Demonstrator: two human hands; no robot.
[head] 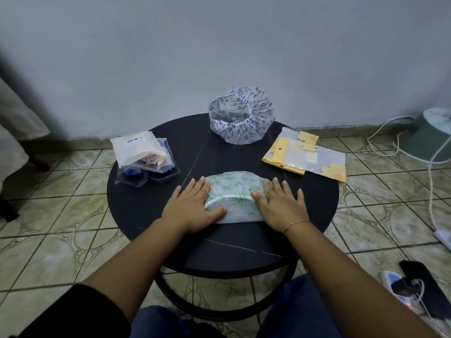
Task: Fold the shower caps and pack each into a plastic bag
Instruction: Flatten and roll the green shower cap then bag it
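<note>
A white shower cap with a green print point(235, 192) lies flattened and folded over on the round black table point(305, 215). My left hand point(192, 206) presses flat on its left end and my right hand point(280, 203) presses flat on its right end, fingers straight. At the table's far edge a second shower cap point(240, 118), white with a dark blue print, stands puffed up with its opening facing up. To the right lie plastic bags with yellow flowers point(307, 156). On the left sits a pile of packed bags point(144, 158).
A grey wall rises right behind the table. The floor is tiled. At the right stand a pale green fan base point(429, 135) with white cables, a power strip point(395, 284) and a dark phone point(422, 286). My knees in blue jeans are below the table's front edge.
</note>
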